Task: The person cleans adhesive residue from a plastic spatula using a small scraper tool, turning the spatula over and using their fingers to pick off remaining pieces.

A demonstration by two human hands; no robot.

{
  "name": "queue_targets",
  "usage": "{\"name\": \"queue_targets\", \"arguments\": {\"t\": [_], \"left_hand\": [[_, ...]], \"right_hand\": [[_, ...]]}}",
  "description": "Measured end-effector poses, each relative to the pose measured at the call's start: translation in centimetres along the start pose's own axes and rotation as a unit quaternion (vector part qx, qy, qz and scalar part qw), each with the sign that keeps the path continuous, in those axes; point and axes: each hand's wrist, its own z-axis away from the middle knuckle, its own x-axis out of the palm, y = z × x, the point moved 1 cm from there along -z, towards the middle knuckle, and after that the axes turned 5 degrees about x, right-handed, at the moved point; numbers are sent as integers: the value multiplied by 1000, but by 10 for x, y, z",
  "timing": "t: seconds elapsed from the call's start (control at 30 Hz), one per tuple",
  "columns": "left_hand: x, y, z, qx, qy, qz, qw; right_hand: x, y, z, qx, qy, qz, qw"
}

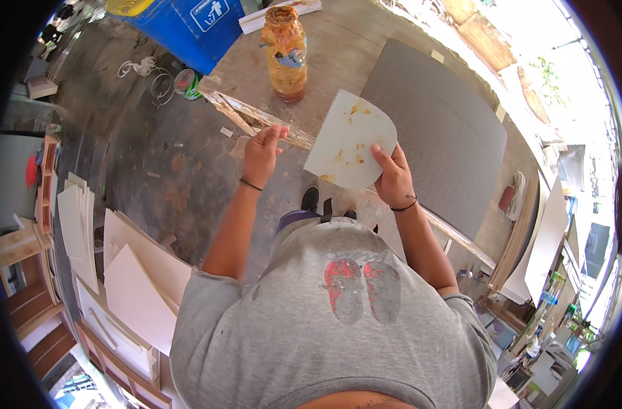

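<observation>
My right hand (pixel 393 176) grips the rounded edge of a pale grey, flat glue spreader (pixel 345 146) with a fine toothed side. Amber glue stains dot its face. To the left of the spreader, near the table's front edge, my left hand (pixel 262 155) is raised with its fingers curled in; nothing shows in them. Beyond both hands a plastic bottle (pixel 286 65) stands upright on the table, its top cut or torn and crusted, with amber glue inside. A dark grey sheet (pixel 437 129) lies flat on the table, to the right of and behind the spreader.
The worktable (pixel 355 48) has a splintered wooden front edge (pixel 256 116). A blue bin (pixel 181 31) stands beyond its left end, with a green tin (pixel 186 83) and white cable on the floor. Pale panels (pixel 140 273) lean at my left; more boards (pixel 539 245) stand at right.
</observation>
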Motion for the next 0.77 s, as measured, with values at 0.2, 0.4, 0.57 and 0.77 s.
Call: {"name": "queue_targets", "arguments": {"t": [0.2, 0.4, 0.57, 0.77], "left_hand": [[25, 19, 18, 132, -154, -90, 975], [17, -1, -4, 98, -240, -68, 963], [-10, -29, -47, -33, -39, 70, 996], [-1, 14, -93, 259, -48, -130, 956]], "right_hand": [[-5, 14, -4, -36, 2, 118, 992], [11, 14, 7, -28, -2, 126, 992], [-3, -3, 39, -85, 65, 103, 989], [-47, -18, 87, -179, 214, 46, 959]]}}
